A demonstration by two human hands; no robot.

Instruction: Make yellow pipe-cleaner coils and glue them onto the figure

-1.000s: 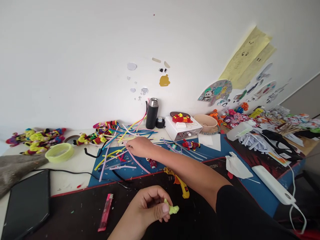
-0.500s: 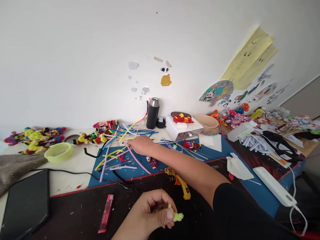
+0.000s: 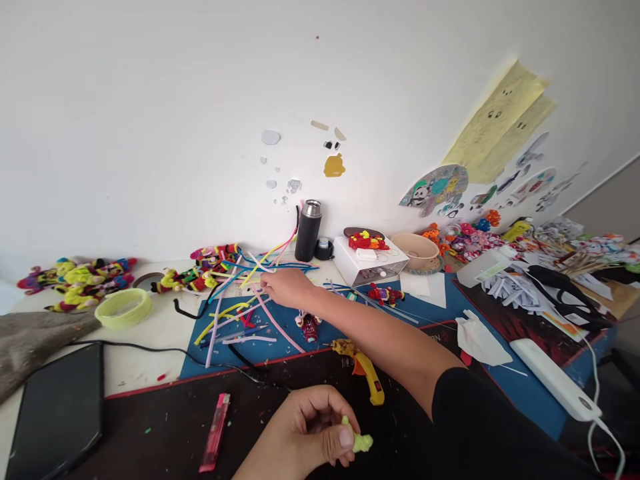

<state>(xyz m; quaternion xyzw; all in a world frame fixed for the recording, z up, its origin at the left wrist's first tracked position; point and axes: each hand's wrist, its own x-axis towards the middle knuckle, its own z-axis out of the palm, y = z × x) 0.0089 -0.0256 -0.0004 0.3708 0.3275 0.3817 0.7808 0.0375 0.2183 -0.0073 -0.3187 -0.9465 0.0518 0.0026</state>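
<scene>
My left hand (image 3: 320, 430) is low in the middle, thumb and fingers pinched on a small lime-green fuzzy piece (image 3: 363, 443), bent like twisted pipe cleaner. Across the desk my right arm stretches to a loose heap of coloured pipe cleaners (image 3: 235, 313). There my right hand (image 3: 289, 288) has its fingers bent down and together at the heap's edge; what lies between the fingertips is hidden. A pink pipe cleaner (image 3: 280, 323) runs close beside those fingers. Below the right hand lies a small dark-red figure (image 3: 310, 327).
A yellow glue gun (image 3: 369, 380) lies under my right forearm, and a pink lighter (image 3: 215, 432) left of my left hand. Behind stand a black flask (image 3: 308, 230) and a white box (image 3: 367, 267). Finished fuzzy figures (image 3: 80, 283), a green tape roll (image 3: 123, 308) and a black tablet (image 3: 57, 407) are left.
The whole view has shifted slightly, so everything sits a little lower and further right. My right hand stays at the pipe cleaners; my left hand keeps its pinch on the lime-green piece.
</scene>
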